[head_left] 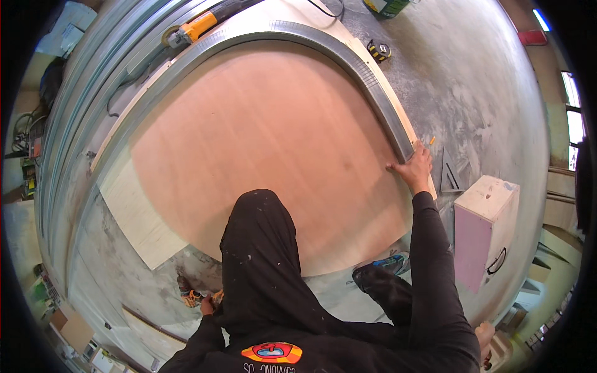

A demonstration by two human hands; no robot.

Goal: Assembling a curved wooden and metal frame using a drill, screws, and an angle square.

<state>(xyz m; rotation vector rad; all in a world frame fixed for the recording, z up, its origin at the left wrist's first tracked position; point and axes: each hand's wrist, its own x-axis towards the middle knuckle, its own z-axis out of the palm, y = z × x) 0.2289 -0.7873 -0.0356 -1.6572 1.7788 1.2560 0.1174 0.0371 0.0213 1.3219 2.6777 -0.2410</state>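
A curved grey metal track (379,99) arches along the edge of a large round reddish plywood sheet (267,124). My right hand (415,166) clasps the track's near right end, thumb on the inner side and fingers over the outer side by a pale wooden strip (398,109). Low on the left, beside my bent knee, my left hand (209,304) has its fingers curled at an orange and black tool (189,296) that looks like a cordless drill. My leg and sleeve partly hide that hand and tool.
A yellow angle grinder (198,27) lies beyond the track, near long metal profiles (81,118) on the left. A tape measure (379,50) sits outside the curve. A triangular square (452,174) and a wooden box (485,217) are at the right.
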